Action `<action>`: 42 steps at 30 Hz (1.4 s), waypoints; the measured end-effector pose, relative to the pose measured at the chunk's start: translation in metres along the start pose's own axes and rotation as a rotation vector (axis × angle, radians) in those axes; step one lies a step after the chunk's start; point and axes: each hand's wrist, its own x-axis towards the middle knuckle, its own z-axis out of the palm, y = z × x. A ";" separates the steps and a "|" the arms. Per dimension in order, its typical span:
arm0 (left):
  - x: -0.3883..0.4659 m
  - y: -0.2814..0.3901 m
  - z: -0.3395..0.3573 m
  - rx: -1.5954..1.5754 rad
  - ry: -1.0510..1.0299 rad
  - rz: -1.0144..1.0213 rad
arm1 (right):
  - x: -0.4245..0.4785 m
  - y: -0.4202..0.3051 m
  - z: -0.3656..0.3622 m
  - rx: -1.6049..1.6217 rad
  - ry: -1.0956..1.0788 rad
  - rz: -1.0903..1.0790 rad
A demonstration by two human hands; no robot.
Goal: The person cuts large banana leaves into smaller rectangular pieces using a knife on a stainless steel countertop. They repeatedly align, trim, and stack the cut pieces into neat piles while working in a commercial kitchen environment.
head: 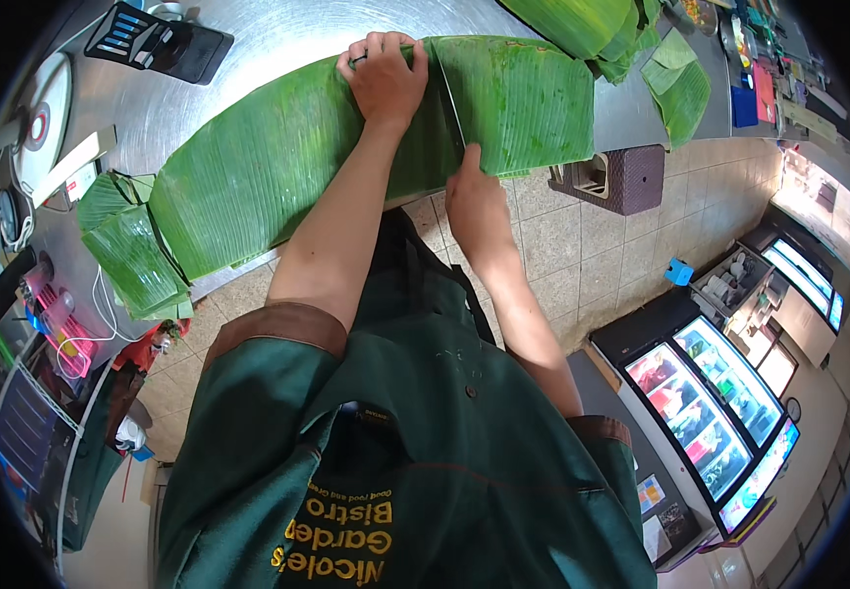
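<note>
A long green banana leaf (248, 162) lies across the stainless steel table (277, 37) before me. My left hand (384, 81) presses on it from above, fingertips at its far edge and thumb apart. In my right hand (480, 210) is a knife, its handle hidden in my fist. The thin knife blade (450, 96) points away from me along a straight line across the leaf. Right of the blade lies a broad leaf section (528, 103); whether it is fully separate I cannot tell. Smaller leaf pieces (137, 250) are stacked at the left end.
More banana leaves (579, 26) lie at the far right, with a small leaf piece (679, 85) beside them. A black stand (167, 44) is at the far left. Under the table's right side stands a brown plastic stool (623, 180). A glass-door refrigerator (697, 412) is behind me.
</note>
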 end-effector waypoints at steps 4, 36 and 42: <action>0.000 -0.003 0.002 -0.015 -0.013 0.013 | 0.007 -0.003 -0.008 0.010 -0.046 0.029; -0.003 -0.004 0.007 0.001 0.096 0.036 | -0.011 -0.001 -0.002 -0.083 0.027 -0.003; 0.001 0.004 -0.004 -0.008 0.071 0.045 | 0.000 0.012 0.037 0.025 0.104 -0.020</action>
